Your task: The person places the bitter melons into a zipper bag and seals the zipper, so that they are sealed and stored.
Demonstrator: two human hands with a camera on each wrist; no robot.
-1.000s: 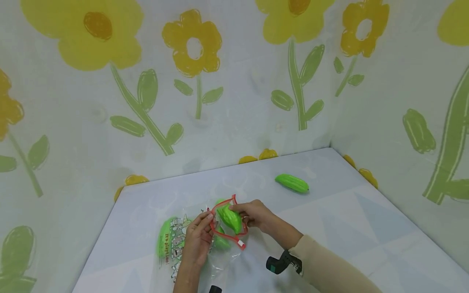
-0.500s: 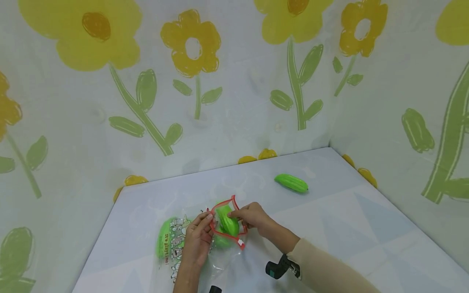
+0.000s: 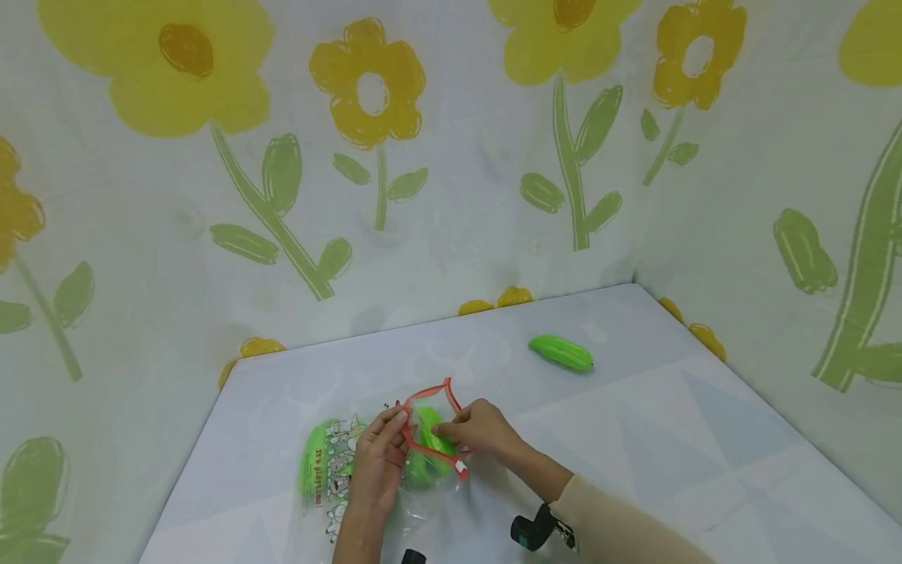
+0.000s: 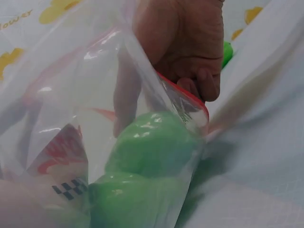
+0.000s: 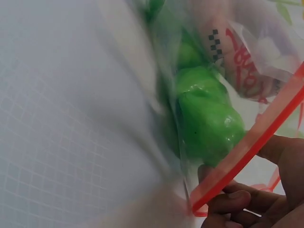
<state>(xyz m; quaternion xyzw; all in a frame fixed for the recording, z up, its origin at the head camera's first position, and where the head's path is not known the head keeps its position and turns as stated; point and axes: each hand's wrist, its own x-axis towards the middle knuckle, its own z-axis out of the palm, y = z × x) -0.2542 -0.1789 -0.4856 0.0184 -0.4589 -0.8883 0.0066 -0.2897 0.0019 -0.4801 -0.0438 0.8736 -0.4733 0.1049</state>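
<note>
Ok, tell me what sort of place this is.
Perhaps a corner set up for recording: flower-printed walls meet behind a pale table, and a black camera-like device sits at the cuff of a beige sleeve.

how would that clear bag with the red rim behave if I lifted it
The clear bag would probably flop, since its plastic looks thin and creased. Its lower part would likely sag, holding plump green vegetables. Tipped over, it might spill them, as its red-edged mouth gapes.
</note>
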